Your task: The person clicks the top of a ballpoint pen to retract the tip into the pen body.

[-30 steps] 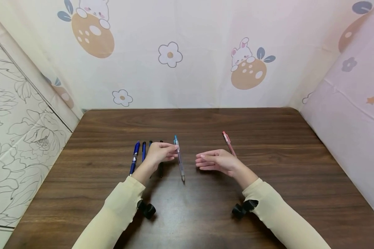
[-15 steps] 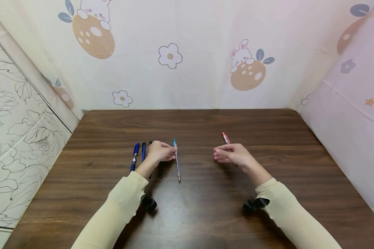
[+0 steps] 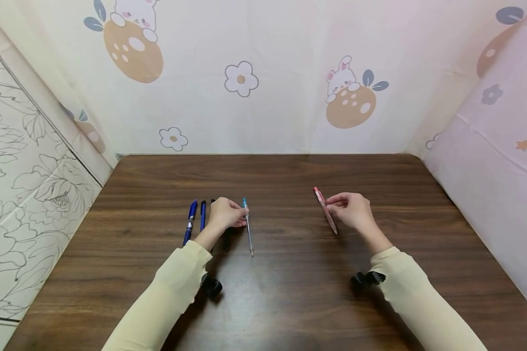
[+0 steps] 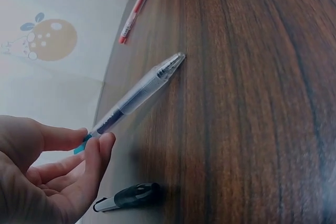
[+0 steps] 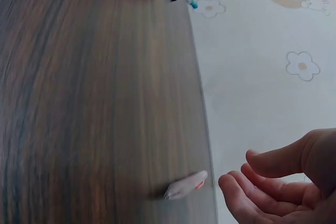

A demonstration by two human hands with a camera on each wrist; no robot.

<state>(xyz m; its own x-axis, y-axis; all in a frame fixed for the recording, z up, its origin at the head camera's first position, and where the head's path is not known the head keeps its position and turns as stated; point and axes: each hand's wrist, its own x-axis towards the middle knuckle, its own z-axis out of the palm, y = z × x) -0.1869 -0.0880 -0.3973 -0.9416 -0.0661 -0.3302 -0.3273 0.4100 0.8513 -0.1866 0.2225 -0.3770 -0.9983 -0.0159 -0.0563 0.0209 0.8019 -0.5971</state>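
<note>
My left hand [image 3: 224,213] pinches a clear-barrelled pen [image 3: 249,235] by its teal end, between thumb and fingertips. In the left wrist view the pen's clear tip [image 4: 176,61] points away from the hand, close over the wood. Just right of a red pen [image 3: 326,213] is my right hand [image 3: 353,209], its fingertips overlapping the barrel's edge in the head view. The right wrist view shows those fingers [image 5: 239,198] loosely bent with a gap from the thumb, nothing between them. The red pen lies slanted on the table.
Left of the left hand lie a dark blue pen [image 3: 190,223] and a slimmer blue pen [image 3: 203,215]. Dark pens, one a black pen [image 4: 137,195], lie partly hidden below that hand. A patterned curtain [image 3: 281,107] hangs behind the brown table [image 3: 281,302].
My right hand has moved right, across the red pen to its far side. The left hand has shifted slightly left, bringing the clear pen's tip leftward.
</note>
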